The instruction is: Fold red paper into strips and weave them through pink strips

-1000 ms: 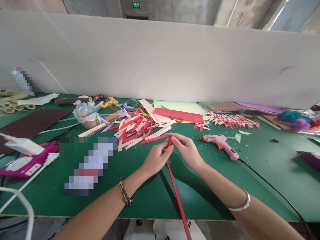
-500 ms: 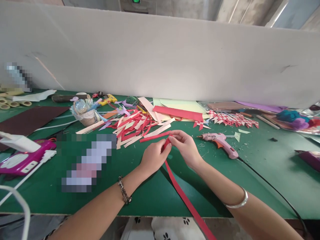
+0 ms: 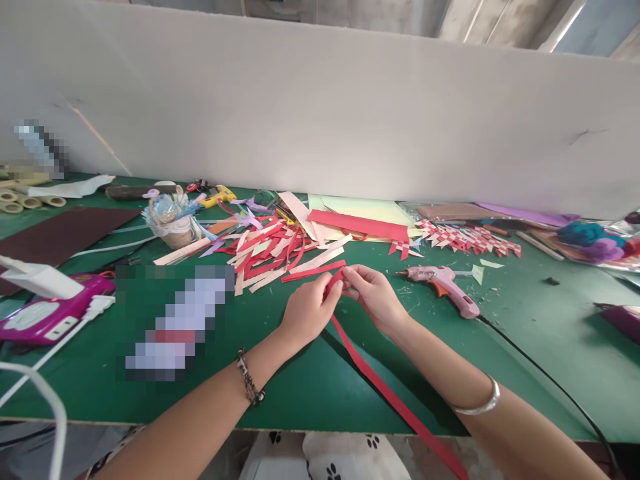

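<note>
Both hands meet over the green table [image 3: 280, 400], pinching the upper end of a long red paper strip [image 3: 373, 373]. My left hand [image 3: 310, 305] is closed on it with thumb and bent fingers. My right hand [image 3: 375, 297] grips the tip of the same end between thumb and fingers. From below my left hand the strip runs down to the right and hangs past the table's front edge. How the end is folded is partly hidden by the fingers. Just beyond the hands lies a pile of red and pale pink strips [image 3: 273, 247].
A pink glue gun [image 3: 450, 288] with a black cord lies right of my hands. Woven red-and-white pieces [image 3: 470, 239] lie behind it. At left are a purple power strip [image 3: 60, 327], a small wrapped pot [image 3: 175, 227] and a blurred-out object [image 3: 180, 323]. A white partition [image 3: 320, 113] stands behind.
The loose lower part of the red strip has swung to the right. My right hand has shifted slightly on the strip's end; the left hand keeps its pinch. The view has moved slightly.
</note>
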Motion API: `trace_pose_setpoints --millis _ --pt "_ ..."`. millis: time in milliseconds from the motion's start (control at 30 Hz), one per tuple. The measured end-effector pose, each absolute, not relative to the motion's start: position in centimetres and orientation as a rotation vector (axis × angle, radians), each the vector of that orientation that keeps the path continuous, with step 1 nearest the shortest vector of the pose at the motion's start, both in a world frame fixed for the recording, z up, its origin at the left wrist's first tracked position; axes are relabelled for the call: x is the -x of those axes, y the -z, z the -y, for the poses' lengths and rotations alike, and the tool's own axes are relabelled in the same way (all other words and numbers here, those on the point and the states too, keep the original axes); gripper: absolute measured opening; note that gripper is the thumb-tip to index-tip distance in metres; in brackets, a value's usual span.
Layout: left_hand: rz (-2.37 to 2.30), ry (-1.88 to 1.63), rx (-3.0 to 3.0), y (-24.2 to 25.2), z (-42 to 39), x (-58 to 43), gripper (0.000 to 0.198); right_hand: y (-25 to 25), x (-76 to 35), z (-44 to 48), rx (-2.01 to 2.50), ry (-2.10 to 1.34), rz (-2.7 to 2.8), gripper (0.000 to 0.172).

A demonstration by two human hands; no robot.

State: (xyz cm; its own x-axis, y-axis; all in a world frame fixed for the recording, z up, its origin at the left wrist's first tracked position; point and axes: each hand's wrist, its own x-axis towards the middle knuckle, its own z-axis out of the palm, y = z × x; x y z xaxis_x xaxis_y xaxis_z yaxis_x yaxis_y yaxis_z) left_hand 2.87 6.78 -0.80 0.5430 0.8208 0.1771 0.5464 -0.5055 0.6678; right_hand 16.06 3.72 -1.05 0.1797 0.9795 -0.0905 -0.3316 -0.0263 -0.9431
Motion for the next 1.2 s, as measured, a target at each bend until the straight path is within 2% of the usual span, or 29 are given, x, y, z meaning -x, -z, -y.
trace_pose_setpoints --millis 233,667,1200 --pt "-0.998 -0.740 -2.068 0.93 -7.01 -2.86 0.031 1.13 -16.02 -3.77 1.028 -1.254 0.814 0.027" --pt "-0.826 -0.649 -1.949 1.43 -7.14 -2.76 0.037 1.56 -16.44 -3.90 1.123 -1.070 1.080 0.028" --pt "-0.808 -0.598 -1.992 1.41 -7.04 -2.81 0.031 1.16 -16.31 -3.73 1.048 -1.262 0.888 0.026"
